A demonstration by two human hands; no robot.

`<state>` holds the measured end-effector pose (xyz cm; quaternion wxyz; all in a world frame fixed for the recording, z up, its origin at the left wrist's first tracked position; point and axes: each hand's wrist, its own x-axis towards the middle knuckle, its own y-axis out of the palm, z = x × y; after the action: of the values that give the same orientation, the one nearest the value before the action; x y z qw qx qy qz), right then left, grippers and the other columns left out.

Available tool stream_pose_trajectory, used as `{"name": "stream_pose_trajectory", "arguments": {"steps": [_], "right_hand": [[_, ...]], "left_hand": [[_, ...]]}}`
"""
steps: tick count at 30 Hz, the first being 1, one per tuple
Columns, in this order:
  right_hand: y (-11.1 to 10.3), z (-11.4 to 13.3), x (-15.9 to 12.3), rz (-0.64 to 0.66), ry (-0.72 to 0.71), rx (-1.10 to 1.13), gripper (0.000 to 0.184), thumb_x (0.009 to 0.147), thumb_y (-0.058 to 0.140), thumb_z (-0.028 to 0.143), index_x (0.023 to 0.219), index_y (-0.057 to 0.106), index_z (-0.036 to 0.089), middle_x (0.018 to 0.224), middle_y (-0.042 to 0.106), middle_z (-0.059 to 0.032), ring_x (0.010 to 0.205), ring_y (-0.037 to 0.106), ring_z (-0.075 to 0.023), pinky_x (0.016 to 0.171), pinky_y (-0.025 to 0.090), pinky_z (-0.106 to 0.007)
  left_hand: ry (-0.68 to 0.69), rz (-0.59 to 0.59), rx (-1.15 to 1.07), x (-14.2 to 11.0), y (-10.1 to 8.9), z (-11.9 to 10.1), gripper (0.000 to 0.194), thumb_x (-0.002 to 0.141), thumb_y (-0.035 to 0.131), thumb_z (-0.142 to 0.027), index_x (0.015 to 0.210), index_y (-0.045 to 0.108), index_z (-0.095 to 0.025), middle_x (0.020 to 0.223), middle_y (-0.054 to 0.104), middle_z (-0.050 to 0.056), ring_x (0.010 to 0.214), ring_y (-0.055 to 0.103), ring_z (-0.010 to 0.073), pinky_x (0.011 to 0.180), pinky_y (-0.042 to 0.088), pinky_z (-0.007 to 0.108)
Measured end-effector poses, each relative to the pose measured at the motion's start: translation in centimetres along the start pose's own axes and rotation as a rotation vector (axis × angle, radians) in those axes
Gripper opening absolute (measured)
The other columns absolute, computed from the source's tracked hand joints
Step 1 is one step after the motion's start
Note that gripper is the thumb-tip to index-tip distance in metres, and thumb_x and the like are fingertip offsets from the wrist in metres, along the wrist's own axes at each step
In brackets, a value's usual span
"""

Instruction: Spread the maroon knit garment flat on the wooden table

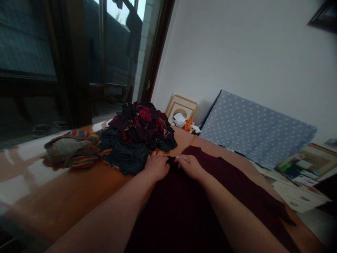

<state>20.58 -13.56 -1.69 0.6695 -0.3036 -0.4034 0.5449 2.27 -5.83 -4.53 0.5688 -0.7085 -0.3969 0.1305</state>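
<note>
A dark maroon garment (231, 182) lies spread flat on the glossy wooden table (60, 196), running from the near edge toward the far side. My left hand (157, 164) and my right hand (190, 165) sit side by side at the garment's far edge, knuckles up. Both have their fingers curled and pinched on that edge of the cloth. Just beyond my left hand lies a heap of dark clothes (139, 137), with a black piece printed with red flowers on top.
A striped, multicoloured cloth (76, 149) lies left of the heap. Against the white wall lean a blue dotted board (252, 128) and framed pictures (181, 107). A dark glass door stands at the left. Papers and a picture clutter the floor at the right.
</note>
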Motion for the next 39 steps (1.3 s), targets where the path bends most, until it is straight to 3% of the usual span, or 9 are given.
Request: {"name": "stream_pose_trajectory", "arguments": {"steps": [3,8,13,17,21,23,28,35,39], "right_hand": [[-0.2,-1.1,-0.6,-0.066,0.008,0.073,0.033,0.095,0.046,0.040,0.093,0.074,0.022,0.085,0.074,-0.0020,0.078,0.066,-0.0175,0.075,0.047,-0.027],[-0.1,-1.2,-2.0,0.050,-0.019,0.021,0.026,0.086,0.057,0.032,0.103,0.076,0.030,0.107,0.074,-0.0014,0.099,0.065,-0.0213,0.092,0.047,-0.035],[0.4,-1.4,-2.1,0.111,-0.020,0.023,0.020,0.084,0.056,0.028,0.088,0.076,0.026,0.090,0.074,-0.0007,0.084,0.065,-0.0183,0.081,0.048,-0.030],[0.9,-1.6,-0.5,-0.085,0.038,0.032,0.018,0.085,0.054,0.029,0.082,0.071,0.022,0.083,0.071,-0.0005,0.076,0.062,-0.0159,0.072,0.045,-0.027],[2.2,-0.9,1.5,-0.225,0.117,0.066,0.021,0.084,0.059,0.041,0.080,0.068,0.022,0.077,0.068,0.0001,0.071,0.059,-0.0150,0.066,0.042,-0.025],[3.0,-0.5,2.5,-0.202,0.173,0.085,0.024,0.082,0.063,0.045,0.078,0.068,0.022,0.071,0.066,0.0010,0.065,0.057,-0.0142,0.061,0.041,-0.024],[4.3,-0.7,4.2,-0.114,0.246,0.239,0.010,0.073,0.065,0.030,0.068,0.068,0.022,0.063,0.063,0.0026,0.060,0.055,-0.0128,0.057,0.038,-0.023],[4.1,-0.7,4.0,-0.063,0.241,0.447,0.024,0.079,0.058,0.038,0.077,0.071,0.017,0.067,0.067,0.0005,0.058,0.056,-0.0119,0.057,0.044,-0.023],[2.7,-1.8,3.4,-0.289,0.375,0.625,0.028,0.078,0.058,0.039,0.087,0.072,0.016,0.074,0.070,-0.0028,0.058,0.058,-0.0121,0.056,0.047,-0.023]], "left_hand": [[-0.065,-0.060,-0.028,0.1,-0.5,-0.1,0.028,0.088,0.045,-0.026,0.101,0.069,-0.026,0.115,0.063,0.009,0.111,0.052,0.0293,0.091,0.043,0.044],[0.066,-0.076,-0.100,0.1,-0.4,-0.4,0.044,0.091,0.041,-0.022,0.131,0.057,-0.029,0.140,0.057,0.004,0.130,0.044,0.0263,0.104,0.037,0.045],[0.076,-0.030,-0.073,0.1,0.4,-0.1,0.046,0.091,0.041,-0.021,0.134,0.055,-0.027,0.138,0.060,0.004,0.134,0.042,0.0267,0.112,0.028,0.049],[-0.035,-0.107,-0.028,0.3,0.5,0.2,0.037,0.089,0.045,-0.026,0.125,0.057,-0.025,0.121,0.067,0.008,0.118,0.054,0.0281,0.105,0.034,0.048],[-0.040,-0.079,0.002,0.4,0.5,0.2,0.034,0.086,0.052,-0.032,0.119,0.057,-0.026,0.121,0.066,0.008,0.118,0.053,0.0296,0.105,0.034,0.048],[-0.032,-0.057,0.011,0.4,0.4,0.1,0.033,0.085,0.053,-0.033,0.117,0.058,-0.026,0.123,0.065,0.007,0.119,0.052,0.0298,0.106,0.033,0.049],[-0.043,-0.039,0.029,0.3,0.5,0.2,0.033,0.085,0.054,-0.034,0.117,0.058,-0.026,0.124,0.064,0.007,0.122,0.050,0.0300,0.108,0.032,0.049],[-0.031,-0.037,-0.002,0.2,0.6,0.3,0.046,0.086,0.054,-0.035,0.131,0.052,-0.026,0.133,0.061,0.009,0.128,0.047,0.0308,0.111,0.029,0.052],[0.043,-0.025,-0.057,0.0,0.6,0.1,0.061,0.086,0.050,-0.027,0.146,0.040,-0.031,0.152,0.047,0.003,0.144,0.031,0.0299,0.117,0.019,0.058]]}}
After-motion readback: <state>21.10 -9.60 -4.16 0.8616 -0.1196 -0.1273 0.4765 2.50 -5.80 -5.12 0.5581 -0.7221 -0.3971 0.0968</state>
